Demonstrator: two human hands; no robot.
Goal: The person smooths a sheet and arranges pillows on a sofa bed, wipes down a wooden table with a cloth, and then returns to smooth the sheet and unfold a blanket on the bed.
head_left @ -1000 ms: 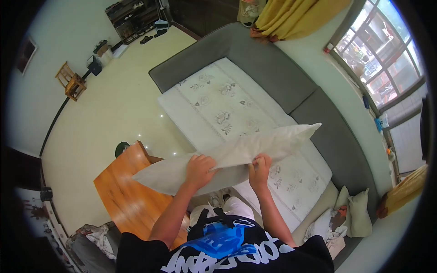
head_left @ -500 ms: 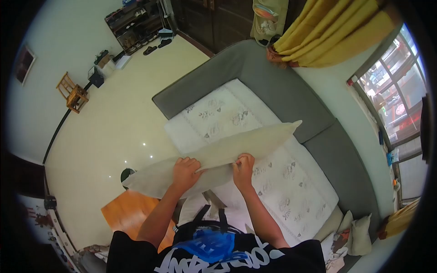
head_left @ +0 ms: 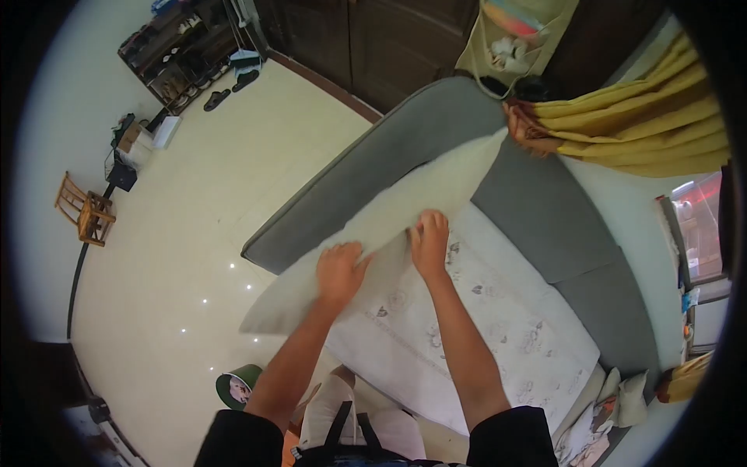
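Note:
A large pale pillow hangs between my hands, slanting from lower left to upper right, its far corner near the tied curtain. My left hand grips its lower edge left of the middle. A short way to the right, my right hand pinches the same edge, fingers bent round the fabric. Below and behind the pillow lies a white flowered mattress pad on the grey sofa. The pillow hides part of the pad and of the sofa's backrest.
A green bin stands on the floor at lower left. Rumpled cloths and cushions lie at the sofa's right end. A wooden chair and a shoe rack are by the left wall. A yellow curtain hangs at upper right.
I have moved toward the sofa's far end, and the view has shifted. The pillow, still in both hands, is raised and more steeply slanted. The wooden table has nearly left view; the green bin shows more.

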